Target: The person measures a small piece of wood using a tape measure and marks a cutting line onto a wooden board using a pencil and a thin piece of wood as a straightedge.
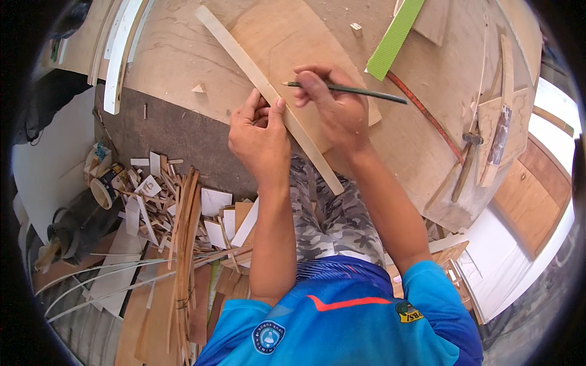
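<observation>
A long, pale wooden strip (238, 56) lies slantwise across a light plywood board (299, 36), its near end sticking out past the board toward my lap. My left hand (261, 137) pinches the strip near its middle, the thumb on top and the fingers at its far-left side. In my right hand (334, 110) is a dark pencil (366, 93), held between thumb and fingers. Its sharpened tip points left and hovers at or just above the board, close to the strip's right edge; whether it touches cannot be made out.
On the worktable (415, 152) at the right lie a hammer (467, 158), a curved red strip (424, 113) and a green textured strip (395, 39). A small wood block (356, 29) sits farther back. Wood offcuts (152, 195) and long thin slats (183, 244) pile up at the lower left.
</observation>
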A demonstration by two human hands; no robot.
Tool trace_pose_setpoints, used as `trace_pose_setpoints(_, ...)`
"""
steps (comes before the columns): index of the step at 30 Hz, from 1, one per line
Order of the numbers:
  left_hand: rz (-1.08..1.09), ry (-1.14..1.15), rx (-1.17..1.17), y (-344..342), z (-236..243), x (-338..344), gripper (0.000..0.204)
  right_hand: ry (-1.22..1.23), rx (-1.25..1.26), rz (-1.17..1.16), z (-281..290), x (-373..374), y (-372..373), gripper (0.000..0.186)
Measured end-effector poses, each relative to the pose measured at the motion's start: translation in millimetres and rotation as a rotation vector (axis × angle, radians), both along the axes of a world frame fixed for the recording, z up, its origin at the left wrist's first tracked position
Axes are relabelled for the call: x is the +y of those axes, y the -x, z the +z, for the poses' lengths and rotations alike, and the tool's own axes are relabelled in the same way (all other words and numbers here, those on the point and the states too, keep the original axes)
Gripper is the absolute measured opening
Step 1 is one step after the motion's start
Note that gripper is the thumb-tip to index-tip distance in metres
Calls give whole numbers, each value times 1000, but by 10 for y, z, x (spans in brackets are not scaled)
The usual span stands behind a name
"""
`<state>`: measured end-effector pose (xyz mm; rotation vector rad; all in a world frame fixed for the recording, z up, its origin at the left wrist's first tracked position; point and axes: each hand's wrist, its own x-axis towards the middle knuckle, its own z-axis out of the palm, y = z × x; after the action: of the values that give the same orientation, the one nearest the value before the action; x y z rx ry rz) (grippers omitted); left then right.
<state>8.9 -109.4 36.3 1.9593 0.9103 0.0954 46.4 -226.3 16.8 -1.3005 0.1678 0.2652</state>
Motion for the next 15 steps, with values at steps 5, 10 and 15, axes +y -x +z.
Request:
trace_pose_setpoints(5,14,48,-58,30,-18,0,43,273,-50,109,-115,46,-132,15)
trace_pose_setpoints(10,26,86,-53,21,-37,19,43,299,-81,139,-142,62,-110,14)
trace_pose_setpoints(15,35,85,-71,20,-39,7,43,242,-136,23,-256,102,-89,17)
